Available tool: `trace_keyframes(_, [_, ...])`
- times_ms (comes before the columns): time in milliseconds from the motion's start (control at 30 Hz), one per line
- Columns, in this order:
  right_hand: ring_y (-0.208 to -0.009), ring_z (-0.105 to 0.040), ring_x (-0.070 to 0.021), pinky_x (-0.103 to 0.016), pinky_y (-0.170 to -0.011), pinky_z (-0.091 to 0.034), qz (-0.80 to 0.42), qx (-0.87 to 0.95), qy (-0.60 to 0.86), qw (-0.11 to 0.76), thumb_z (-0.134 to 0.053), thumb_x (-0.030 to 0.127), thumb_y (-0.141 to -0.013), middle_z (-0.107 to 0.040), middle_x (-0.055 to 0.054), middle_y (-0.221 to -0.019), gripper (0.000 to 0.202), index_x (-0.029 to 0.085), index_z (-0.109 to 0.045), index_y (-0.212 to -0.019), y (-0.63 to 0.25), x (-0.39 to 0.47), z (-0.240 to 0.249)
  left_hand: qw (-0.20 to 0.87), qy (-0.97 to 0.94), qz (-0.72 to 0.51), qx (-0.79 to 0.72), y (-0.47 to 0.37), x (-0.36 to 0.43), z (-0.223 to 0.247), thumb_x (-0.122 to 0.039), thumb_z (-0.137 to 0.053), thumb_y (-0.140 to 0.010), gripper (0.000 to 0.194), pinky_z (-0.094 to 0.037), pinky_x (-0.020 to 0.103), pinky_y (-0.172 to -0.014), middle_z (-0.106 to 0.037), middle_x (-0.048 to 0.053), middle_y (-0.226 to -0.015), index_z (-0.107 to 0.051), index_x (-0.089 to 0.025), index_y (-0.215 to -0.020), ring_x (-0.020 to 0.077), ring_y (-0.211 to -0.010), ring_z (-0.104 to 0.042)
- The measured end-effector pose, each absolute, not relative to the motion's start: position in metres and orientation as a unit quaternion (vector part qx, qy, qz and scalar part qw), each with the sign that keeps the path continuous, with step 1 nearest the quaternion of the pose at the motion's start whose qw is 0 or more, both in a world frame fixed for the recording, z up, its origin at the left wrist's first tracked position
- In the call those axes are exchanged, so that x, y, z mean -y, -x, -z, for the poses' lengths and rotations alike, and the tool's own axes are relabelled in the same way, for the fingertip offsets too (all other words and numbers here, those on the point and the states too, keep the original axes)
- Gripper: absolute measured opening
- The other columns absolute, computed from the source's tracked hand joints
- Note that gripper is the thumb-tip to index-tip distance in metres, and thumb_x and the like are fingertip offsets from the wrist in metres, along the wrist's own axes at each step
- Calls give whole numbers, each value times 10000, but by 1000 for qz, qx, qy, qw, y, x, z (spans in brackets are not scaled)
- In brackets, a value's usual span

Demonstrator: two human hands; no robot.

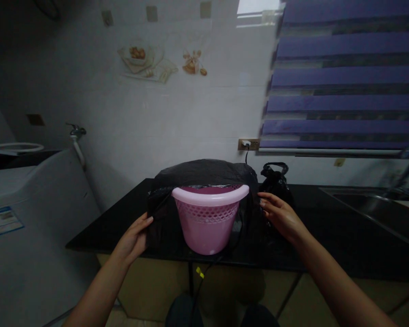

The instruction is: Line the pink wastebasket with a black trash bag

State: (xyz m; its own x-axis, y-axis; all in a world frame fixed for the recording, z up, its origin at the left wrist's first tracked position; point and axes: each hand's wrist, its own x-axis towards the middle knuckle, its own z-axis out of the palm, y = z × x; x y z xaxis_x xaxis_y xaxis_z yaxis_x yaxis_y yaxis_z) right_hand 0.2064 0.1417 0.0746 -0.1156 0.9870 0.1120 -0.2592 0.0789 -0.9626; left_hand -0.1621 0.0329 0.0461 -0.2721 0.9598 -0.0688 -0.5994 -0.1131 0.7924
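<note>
A pink plastic basket (207, 227) with a perforated band below its rim stands upright on the black countertop. A thin black plastic bag (204, 171) is draped over the back of the basket's opening and hangs down on both sides, leaving the front rim bare. On the left, my left hand (135, 236) pinches the bag's edge between thumb and fingers. My right hand (279, 214) grips the bag's other edge to the right of the basket, fingers closed together. The bag hides the basket's back rim and most of its inside.
Behind my right hand sits a knotted black bag (274, 177). A plug (246, 143) is in the wall socket, and a cable with a yellow tag (200, 272) hangs over the counter's front. A sink (368, 204) lies right; a white washing machine (37, 227) stands left.
</note>
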Motion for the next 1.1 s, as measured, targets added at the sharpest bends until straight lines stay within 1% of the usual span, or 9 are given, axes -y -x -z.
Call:
trace_keyframes(167, [-767,-547,-132,-258,-662,-410,-556,506,380,539,-850,338,-513,-608,-10,-836,418,246,-683,-884,-205,-140,-72,547,-241,-701,-389,164,-31,-42,10,-604,-709,231,-598,284,-674,-744,66,-724,-688,-144,-859,198,-628,-719])
trace_keyframes(300, [-742,-537,-109,-230,-634,-404,-567,493,377,542,-868,338,-480,-598,1,-824,447,241,-678,-872,-204,-138,-71,554,-252,-698,-378,165,-31,-36,-1,-613,-722,218,-599,308,-703,-755,87,-784,-700,-142,-865,225,-704,-730])
trace_keyframes(433, [-692,-519,-82,-206,-601,-392,-572,485,375,545,-876,318,-463,-578,18,-778,444,234,-657,-840,-203,-137,-71,550,-244,-704,-377,165,-30,-34,16,-592,-731,228,-599,309,-699,-760,96,-813,-706,-140,-852,218,-693,-729])
trace_keyframes(567, [-649,-499,-87,-221,-581,-377,-564,493,377,545,-864,305,-467,-558,24,-737,444,229,-623,-832,-204,-135,-70,551,-244,-703,-378,165,-30,-32,14,-594,-733,208,-601,303,-673,-758,98,-790,-704,-134,-828,215,-664,-727])
trace_keyframes(733, [-653,-501,-99,-232,-587,-369,-568,492,375,543,-858,313,-466,-563,16,-756,458,229,-616,-845,-204,-132,-69,551,-249,-698,-383,164,-28,-30,0,-615,-726,221,-596,354,-744,-759,111,-846,-703,-140,-873,257,-771,-733])
trace_keyframes(933, [-644,-505,-103,-242,-581,-372,-562,502,380,537,-847,331,-494,-571,13,-778,449,236,-609,-863,-205,-129,-67,553,-247,-696,-385,164,-25,-27,-8,-617,-722,224,-585,362,-792,-758,116,-862,-691,-132,-893,256,-803,-732])
trace_keyframes(1100, [-631,-501,-90,-229,-571,-371,-573,489,375,540,-857,312,-478,-570,22,-758,461,232,-612,-861,-206,-128,-65,546,-241,-700,-392,164,-24,-29,8,-610,-720,202,-593,339,-758,-757,105,-810,-684,-128,-850,236,-732,-734])
